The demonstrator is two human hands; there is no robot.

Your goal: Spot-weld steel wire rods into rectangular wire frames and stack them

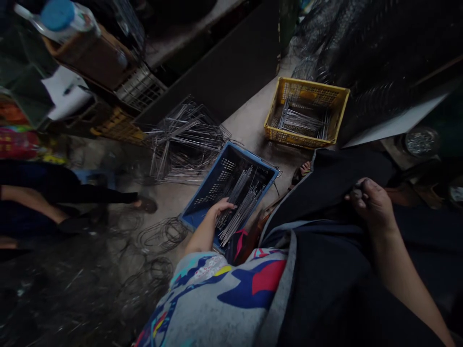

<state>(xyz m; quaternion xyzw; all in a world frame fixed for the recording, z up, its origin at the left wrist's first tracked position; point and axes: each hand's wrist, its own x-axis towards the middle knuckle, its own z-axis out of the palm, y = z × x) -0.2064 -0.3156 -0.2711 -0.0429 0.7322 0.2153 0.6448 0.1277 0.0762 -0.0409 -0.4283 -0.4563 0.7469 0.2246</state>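
My left hand [222, 206] reaches down into a blue plastic crate [202, 193]. Its fingers are stretched out and touch the thin metal rods [240, 207] that lie in bundles along the crate's right side. No rod is visibly lifted. Above the dark cloth [325, 193] across my lap, my right hand [372, 200] is closed, its fingers curled and darkened at the tips. What it holds, if anything, is hidden.
Bent wire frames [188, 140] are piled beyond the blue crate. A yellow crate [307, 137] with more rods stands ahead. Wire coils [162, 233] lie on the floor to the left. Another person's leg and foot [146, 203] are at the left.
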